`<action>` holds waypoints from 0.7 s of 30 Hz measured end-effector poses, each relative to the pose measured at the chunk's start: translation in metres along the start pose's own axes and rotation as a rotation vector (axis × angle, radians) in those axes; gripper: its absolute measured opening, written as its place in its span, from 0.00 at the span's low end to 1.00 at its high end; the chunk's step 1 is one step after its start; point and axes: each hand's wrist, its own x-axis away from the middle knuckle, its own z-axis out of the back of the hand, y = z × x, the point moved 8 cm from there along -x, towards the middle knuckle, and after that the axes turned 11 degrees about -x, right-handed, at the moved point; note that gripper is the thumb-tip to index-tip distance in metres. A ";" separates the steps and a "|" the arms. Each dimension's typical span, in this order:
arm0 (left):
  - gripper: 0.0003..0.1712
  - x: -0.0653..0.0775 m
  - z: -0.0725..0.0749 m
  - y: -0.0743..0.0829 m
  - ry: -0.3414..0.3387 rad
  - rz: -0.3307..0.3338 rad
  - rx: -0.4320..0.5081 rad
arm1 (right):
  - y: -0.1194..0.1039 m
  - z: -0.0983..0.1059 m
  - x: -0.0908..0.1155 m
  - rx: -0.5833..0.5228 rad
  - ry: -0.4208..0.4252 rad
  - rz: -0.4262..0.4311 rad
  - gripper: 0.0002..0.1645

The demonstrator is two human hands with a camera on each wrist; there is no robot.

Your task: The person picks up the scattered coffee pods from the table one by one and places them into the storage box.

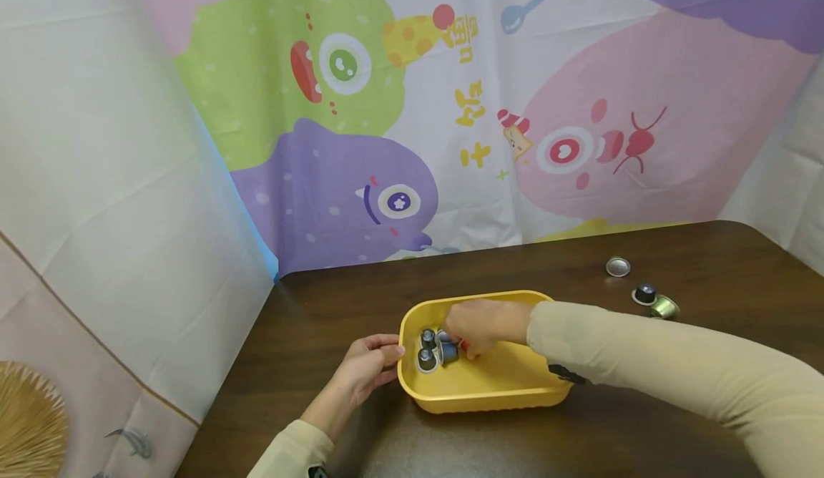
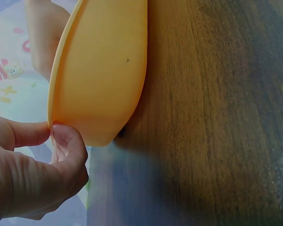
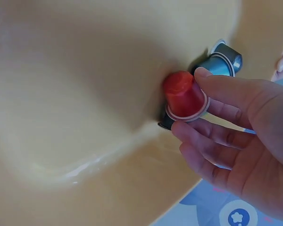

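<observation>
A yellow plastic bin [image 1: 489,399] stands on the dark wooden table. My left hand [image 1: 367,367] pinches its left rim between thumb and fingers, which the left wrist view shows close up. Inside the bin, my right hand [image 3: 245,127] holds a red coffee capsule [image 3: 184,96] between thumb and fingers. Several other capsules lie at the bin's left end, among them a black one [image 1: 427,360] and a blue one [image 1: 448,352]. In the right wrist view, a teal capsule [image 3: 217,65] sits just behind the red one, and my fingers partly hide others.
To the right of the bin, on the table [image 1: 347,295], are a silver-topped capsule [image 1: 618,267], a dark capsule [image 1: 644,293] and a green capsule [image 1: 665,308] lying on its side. A cartoon-printed curtain [image 1: 476,199] hangs behind the table.
</observation>
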 end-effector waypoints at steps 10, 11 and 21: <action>0.17 0.000 0.000 0.001 0.009 -0.002 -0.001 | 0.004 0.013 0.009 -0.012 0.001 -0.009 0.22; 0.18 0.000 0.000 0.001 0.009 -0.002 -0.002 | 0.004 0.014 0.010 -0.020 -0.003 -0.008 0.20; 0.19 -0.001 0.000 0.000 -0.013 -0.005 -0.004 | 0.009 0.030 0.028 -0.014 0.001 -0.013 0.14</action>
